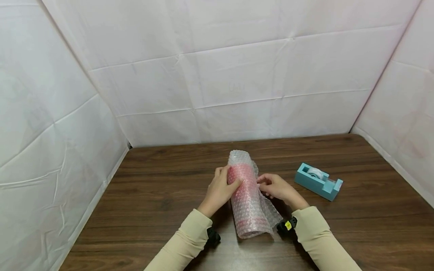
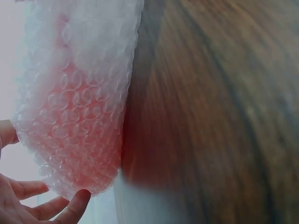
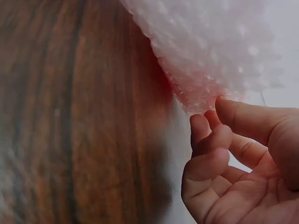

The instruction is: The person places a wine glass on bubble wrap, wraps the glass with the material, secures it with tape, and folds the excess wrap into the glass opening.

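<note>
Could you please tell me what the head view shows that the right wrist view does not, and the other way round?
Only the head view shows the teal tape dispenser, the left hand gripping the wrap, and the pale sleeves.
Only the right wrist view shows the palm of the right hand up close.
Both show the right hand at the pinkish bubble-wrapped bundle, and part of the dark wooden table.

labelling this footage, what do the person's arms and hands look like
The arms wear long, pale beige sleeves reaching to about the wrists. The hands are bare, without gloves. A small black device shows at each wrist; the right one bears a yellow marking.
</note>
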`<state>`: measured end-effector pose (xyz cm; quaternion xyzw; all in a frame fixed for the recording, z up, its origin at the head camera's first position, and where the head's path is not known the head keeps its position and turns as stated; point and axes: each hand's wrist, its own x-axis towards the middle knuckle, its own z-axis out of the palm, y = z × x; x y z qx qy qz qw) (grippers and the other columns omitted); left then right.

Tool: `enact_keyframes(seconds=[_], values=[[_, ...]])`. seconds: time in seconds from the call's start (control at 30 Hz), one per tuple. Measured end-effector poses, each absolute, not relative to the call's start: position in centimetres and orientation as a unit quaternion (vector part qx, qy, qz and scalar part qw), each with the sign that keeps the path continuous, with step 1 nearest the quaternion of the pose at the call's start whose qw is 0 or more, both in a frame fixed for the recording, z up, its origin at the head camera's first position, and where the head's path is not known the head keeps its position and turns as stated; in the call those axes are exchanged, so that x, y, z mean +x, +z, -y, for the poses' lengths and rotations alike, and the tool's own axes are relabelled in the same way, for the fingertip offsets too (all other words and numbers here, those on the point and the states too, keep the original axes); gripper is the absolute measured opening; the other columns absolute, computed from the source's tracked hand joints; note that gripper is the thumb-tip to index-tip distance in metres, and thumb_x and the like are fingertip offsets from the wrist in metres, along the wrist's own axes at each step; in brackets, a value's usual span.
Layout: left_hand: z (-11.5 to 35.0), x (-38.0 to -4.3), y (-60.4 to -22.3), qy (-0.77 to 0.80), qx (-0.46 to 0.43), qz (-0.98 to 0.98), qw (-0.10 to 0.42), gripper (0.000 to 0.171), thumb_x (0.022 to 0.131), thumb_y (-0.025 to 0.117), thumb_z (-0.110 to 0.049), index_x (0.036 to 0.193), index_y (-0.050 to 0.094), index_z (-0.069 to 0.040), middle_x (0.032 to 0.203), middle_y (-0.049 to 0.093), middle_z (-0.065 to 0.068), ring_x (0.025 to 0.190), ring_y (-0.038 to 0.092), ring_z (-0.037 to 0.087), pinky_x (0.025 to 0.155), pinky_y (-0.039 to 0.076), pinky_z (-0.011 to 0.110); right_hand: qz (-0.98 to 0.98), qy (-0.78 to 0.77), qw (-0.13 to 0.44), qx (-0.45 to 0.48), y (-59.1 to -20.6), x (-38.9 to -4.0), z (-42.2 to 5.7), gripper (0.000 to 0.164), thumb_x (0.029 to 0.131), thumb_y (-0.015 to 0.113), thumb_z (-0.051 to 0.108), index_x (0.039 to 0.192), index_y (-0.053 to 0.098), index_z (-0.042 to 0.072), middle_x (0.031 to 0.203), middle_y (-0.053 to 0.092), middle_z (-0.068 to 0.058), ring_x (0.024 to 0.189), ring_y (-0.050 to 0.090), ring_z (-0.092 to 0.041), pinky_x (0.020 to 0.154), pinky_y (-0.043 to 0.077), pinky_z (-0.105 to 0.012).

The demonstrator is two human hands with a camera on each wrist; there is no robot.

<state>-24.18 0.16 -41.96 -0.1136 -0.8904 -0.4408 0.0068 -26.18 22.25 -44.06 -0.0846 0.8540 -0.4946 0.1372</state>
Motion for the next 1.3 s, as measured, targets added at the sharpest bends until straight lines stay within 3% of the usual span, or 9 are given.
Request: enact_keyframes(seconds=[0.4, 0.7, 1.07, 1.3], values=[[0.7, -24.0, -41.9, -0.465, -0.125, 0.876, 0.006, 0.064, 0.096, 0.056, -0.036, 0.146, 0.036, -0.003, 0.145, 0.04, 0.022, 0.131, 0.043, 0.041, 0.104, 0.037, 0.058, -0.835, -0.519, 0.145, -0.107, -44.3, -26.2, -22.1, 0.034, 0.097, 0.057, 0.018, 0.124, 0.047, 0.0, 0.087, 0.054, -0.009, 0.071, 0.053, -0.018, 0.061, 0.049, -0.031], [1.3, -24.1, -42.2, -0.479, -0.131, 0.868, 0.012, 0.056, 0.098, 0.053, -0.028, 0.144, 0.038, 0.0, 0.142, 0.043, 0.026, 0.132, 0.042, 0.041, 0.106, 0.036, 0.055, -0.828, -0.532, 0.145, -0.105, -44.1, -26.2, -21.9, 0.046, 0.096, 0.06, 0.028, 0.132, 0.041, 0.007, 0.109, 0.053, -0.018, 0.083, 0.059, -0.021, 0.068, 0.053, -0.033], [1.3, -24.0, -42.4, -0.556, -0.08, 0.827, -0.013, 0.052, 0.1, 0.047, -0.031, 0.142, 0.04, -0.001, 0.134, 0.046, 0.024, 0.128, 0.044, 0.037, 0.105, 0.036, 0.053, -0.782, -0.591, 0.169, -0.104, -43.3, -25.7, -21.1, 0.052, 0.096, 0.058, 0.034, 0.137, 0.031, 0.016, 0.14, 0.032, -0.024, 0.112, 0.056, -0.033, 0.083, 0.055, -0.044], [1.5, -24.1, -42.8, -0.613, -0.058, 0.786, -0.053, 0.058, 0.1, 0.046, -0.038, 0.142, 0.035, 0.0, 0.14, 0.045, 0.022, 0.13, 0.043, 0.035, 0.108, 0.035, 0.051, -0.773, -0.601, 0.166, -0.113, -42.7, -25.2, -20.1, 0.052, 0.095, 0.061, 0.029, 0.135, 0.032, 0.016, 0.144, 0.026, -0.022, 0.111, 0.055, -0.035, 0.08, 0.056, -0.044]])
